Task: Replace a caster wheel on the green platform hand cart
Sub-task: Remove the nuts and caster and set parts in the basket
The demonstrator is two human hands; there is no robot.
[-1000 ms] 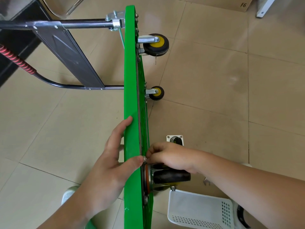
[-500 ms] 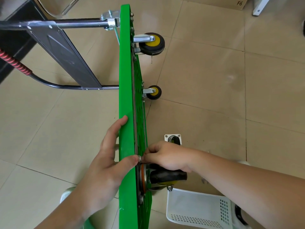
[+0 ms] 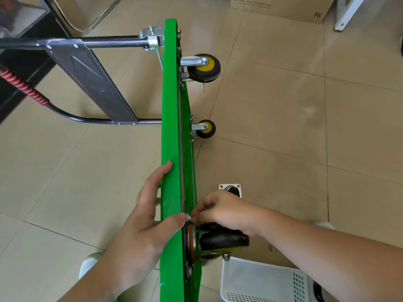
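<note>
Hand-threading a fastener on the newly mounted caster

The green platform cart stands on its long edge on the tiled floor. At its near end a caster wheel sits against the underside. The left hand lies flat on the deck's top face, fingers straight, thumb pressing over the edge. The right hand pinches a small silver fastener at the mounting plate with curled fingertips. A loose caster lies on the floor just behind it, probably the removed one, and a white basket stands near. The step looks like starting this fastener by hand. Next it needs turning down snugly while the plate stays aligned, then the other corners need checking.
</note>
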